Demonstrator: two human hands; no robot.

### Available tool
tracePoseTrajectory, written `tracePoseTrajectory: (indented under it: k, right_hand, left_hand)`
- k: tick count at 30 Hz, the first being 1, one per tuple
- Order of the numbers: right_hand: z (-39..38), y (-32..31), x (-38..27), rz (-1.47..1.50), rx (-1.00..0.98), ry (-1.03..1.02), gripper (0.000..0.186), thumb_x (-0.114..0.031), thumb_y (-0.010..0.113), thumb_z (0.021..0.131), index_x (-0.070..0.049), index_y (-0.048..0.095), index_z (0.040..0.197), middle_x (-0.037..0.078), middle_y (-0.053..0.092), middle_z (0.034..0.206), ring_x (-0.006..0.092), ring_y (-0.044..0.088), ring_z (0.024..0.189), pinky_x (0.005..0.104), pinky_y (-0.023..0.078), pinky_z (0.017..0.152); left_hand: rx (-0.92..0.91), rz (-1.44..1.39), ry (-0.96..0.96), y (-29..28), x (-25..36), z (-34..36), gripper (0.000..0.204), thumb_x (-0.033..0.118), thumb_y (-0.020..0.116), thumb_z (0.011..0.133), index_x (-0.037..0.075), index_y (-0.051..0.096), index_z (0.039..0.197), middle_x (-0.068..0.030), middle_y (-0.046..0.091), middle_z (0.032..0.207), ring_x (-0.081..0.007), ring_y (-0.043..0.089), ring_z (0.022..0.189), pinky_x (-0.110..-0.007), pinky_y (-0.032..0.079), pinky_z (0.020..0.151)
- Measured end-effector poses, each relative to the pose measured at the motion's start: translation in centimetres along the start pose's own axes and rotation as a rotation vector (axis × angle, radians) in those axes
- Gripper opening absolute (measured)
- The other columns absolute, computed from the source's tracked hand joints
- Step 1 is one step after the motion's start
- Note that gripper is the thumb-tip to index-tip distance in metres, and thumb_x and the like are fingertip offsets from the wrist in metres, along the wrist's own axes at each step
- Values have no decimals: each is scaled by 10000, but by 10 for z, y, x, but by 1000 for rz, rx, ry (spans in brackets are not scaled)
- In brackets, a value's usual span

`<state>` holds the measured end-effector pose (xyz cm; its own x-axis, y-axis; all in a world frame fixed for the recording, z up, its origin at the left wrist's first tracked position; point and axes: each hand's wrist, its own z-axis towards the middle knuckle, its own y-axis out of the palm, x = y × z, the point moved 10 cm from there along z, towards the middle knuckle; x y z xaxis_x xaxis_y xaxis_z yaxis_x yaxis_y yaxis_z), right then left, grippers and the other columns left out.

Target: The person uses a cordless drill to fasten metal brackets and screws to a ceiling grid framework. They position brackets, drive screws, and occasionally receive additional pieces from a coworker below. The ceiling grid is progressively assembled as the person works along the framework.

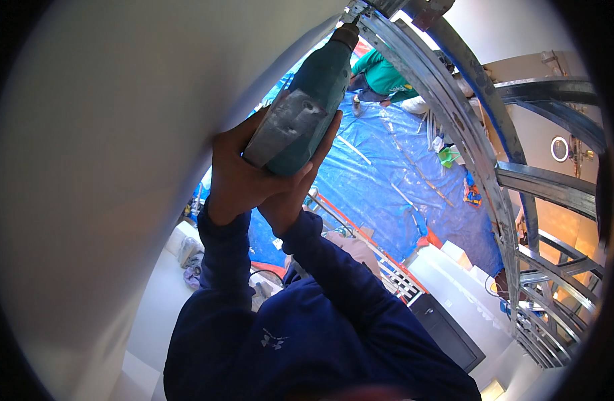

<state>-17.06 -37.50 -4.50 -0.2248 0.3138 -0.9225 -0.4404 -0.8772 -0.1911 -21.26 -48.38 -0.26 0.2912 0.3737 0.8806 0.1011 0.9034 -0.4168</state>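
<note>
A teal power drill with a scuffed grey patch is held up between both my hands, its bit pointing at a galvanized metal channel at the top, beside a smooth white surface. My left hand is wrapped round the drill's lower end, fingers closed on it. Behind it, my right hand also grips the drill, with fingers running up its right side. Whether the bit touches the metal is too small to tell.
Curved metal framing arches along the right. Below lies a blue tarp with loose strips, tools and a green item. Another person in green is down there. Railings, a white ledge and bagged things sit lower.
</note>
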Motion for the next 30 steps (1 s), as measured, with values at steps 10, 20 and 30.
tracePoseTrajectory:
  k: [10, 20, 30]
  right_hand:
    - [-4, 2, 11, 91, 5, 115, 1310, -334, 876, 733, -87, -24, 1653, 246, 255, 1647, 378, 397, 1465, 447, 365, 1166]
    - [-17, 6, 40, 307, 80, 225, 1185, -330, 809, 837, -66, -11, 1651, 275, 353, 1582, 415, 467, 1405, 479, 403, 1140]
    - [-24, 13, 46, 126, 75, 108, 1185, -341, 810, 836, -69, -6, 1651, 265, 353, 1583, 405, 467, 1405, 476, 404, 1142]
  left_hand:
    - [34, -67, -37, 1, -11, -5, 845, 366, 884, 651, 64, 604, 1388, -163, 714, 1217, -314, 730, 1051, -443, 570, 966]
    - [37, -21, 74, -1, 14, 0, 849, 168, 932, 617, 54, 627, 1400, -206, 735, 1167, -286, 755, 1014, -427, 582, 934]
    - [-57, -17, 42, -1, 8, 4, 930, 152, 960, 600, 114, 593, 1453, -274, 612, 1390, -396, 636, 1262, -424, 513, 1052]
